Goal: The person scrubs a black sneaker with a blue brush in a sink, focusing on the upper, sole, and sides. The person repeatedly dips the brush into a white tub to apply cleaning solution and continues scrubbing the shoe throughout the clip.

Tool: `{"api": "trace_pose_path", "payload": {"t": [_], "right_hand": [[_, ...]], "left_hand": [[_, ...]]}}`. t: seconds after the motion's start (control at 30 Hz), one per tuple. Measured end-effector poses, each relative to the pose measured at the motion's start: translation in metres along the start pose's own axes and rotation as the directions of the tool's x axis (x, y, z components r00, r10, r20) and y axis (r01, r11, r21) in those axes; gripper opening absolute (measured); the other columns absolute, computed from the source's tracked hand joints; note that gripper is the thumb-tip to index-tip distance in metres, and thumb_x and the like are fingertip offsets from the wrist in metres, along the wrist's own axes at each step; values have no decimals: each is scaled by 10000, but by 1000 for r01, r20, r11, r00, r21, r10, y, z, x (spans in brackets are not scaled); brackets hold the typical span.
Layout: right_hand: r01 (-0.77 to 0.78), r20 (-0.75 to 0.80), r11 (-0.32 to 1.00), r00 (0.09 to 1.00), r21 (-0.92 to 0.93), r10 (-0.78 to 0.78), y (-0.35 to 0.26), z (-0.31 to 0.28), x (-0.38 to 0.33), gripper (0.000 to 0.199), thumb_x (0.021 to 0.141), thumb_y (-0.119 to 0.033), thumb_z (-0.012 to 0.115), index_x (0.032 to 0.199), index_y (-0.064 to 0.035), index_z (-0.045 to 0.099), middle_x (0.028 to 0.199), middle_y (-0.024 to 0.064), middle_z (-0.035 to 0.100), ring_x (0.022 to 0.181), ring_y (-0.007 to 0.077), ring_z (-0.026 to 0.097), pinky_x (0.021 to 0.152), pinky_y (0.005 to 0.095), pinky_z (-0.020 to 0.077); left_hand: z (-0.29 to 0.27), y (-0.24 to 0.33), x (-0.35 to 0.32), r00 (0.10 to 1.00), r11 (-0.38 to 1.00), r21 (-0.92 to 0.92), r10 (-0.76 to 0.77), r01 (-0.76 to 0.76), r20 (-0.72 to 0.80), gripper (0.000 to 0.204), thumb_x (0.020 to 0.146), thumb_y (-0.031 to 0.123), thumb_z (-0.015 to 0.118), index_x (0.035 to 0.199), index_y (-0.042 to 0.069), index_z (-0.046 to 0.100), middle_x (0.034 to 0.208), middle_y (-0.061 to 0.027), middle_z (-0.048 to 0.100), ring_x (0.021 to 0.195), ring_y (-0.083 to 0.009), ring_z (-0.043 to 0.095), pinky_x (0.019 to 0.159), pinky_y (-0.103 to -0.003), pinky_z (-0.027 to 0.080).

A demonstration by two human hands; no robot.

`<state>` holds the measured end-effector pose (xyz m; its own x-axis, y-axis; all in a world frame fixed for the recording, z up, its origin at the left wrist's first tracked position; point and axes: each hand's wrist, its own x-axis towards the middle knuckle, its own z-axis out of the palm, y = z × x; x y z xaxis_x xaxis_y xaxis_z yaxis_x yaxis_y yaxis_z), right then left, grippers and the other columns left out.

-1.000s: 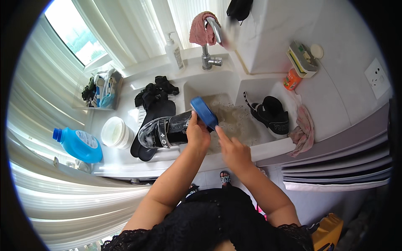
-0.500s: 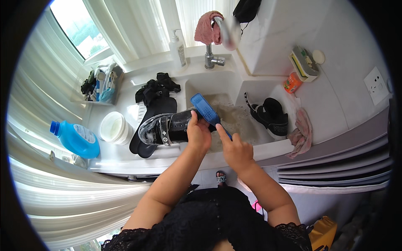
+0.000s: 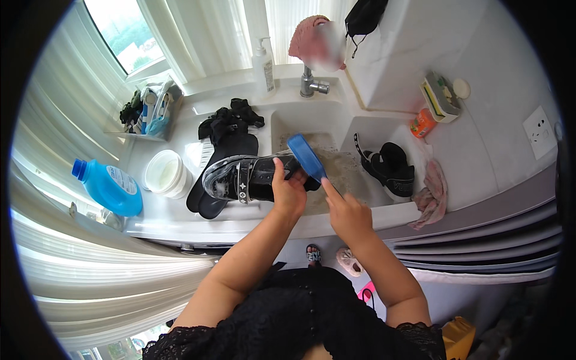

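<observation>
A black shoe [image 3: 260, 173] with a studded strap and soapy foam at its toe lies across my left hand [image 3: 289, 193], whose fingers grip it near the heel. In my right hand [image 3: 349, 217] is the handle of a blue scrub brush [image 3: 306, 157], its head against the heel end of the shoe. Below them the sink basin [image 3: 282, 120] holds cloudy, sudsy water. Black insoles [image 3: 239, 149] lie under the toe, with black laces or cloth [image 3: 225, 125] bunched behind them. The matching black shoe [image 3: 390, 171] rests at the right of the sink.
At the left stand a blue detergent bottle [image 3: 114, 189], a white tub [image 3: 165, 173] and a clear bin [image 3: 147, 114] of small items. A pump bottle [image 3: 263, 69] and the faucet [image 3: 312, 87] are at the back. A pink rag [image 3: 431, 195] hangs over the right rim.
The brush has shifted slightly right along the heel end and its head has turned, with my right hand following. The shoe stays in my left hand. The whole view has shifted a little.
</observation>
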<state>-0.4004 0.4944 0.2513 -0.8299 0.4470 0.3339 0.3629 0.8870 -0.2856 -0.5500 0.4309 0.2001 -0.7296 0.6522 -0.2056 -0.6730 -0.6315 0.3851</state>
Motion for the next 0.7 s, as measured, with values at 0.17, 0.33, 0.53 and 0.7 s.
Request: {"api": "trace_pose_path", "payload": {"t": [0.17,0.33,0.53,0.7], "right_hand": [[-19,117,990,993,140,3,31,-11,-66,478,850,-146,598,1321,-190,528,611,93,520,508,303,549,490,427,462],[154,35,950,985,271,-169,-2,8,-44,466,855,-138,587,1316,-168,531,606,95,534,521,293,545,514,419,461],[-114,166,966,983,233,77,25,-10,-23,431,880,-156,562,1307,-217,534,686,149,610,606,346,601,550,438,464],[2,220,947,973,320,-76,6,-28,-31,423,893,-213,532,1316,-222,512,729,167,636,660,363,616,615,481,482]], "left_hand": [[-10,-3,-17,997,999,6,-37,36,67,566,933,574,401,1189,84,523,1133,-83,605,1064,-251,558,970,-395,389],[-14,0,-35,991,1000,20,-6,4,134,627,925,616,348,1240,92,490,1151,-72,591,1086,-251,542,985,-414,388],[-27,5,-36,997,998,36,-44,42,62,637,912,621,370,1216,79,511,1132,-86,607,1062,-262,548,971,-410,376],[-33,4,-43,992,999,18,-43,41,117,553,928,549,422,1213,84,517,1136,-82,607,1055,-258,548,967,-401,370]]}}
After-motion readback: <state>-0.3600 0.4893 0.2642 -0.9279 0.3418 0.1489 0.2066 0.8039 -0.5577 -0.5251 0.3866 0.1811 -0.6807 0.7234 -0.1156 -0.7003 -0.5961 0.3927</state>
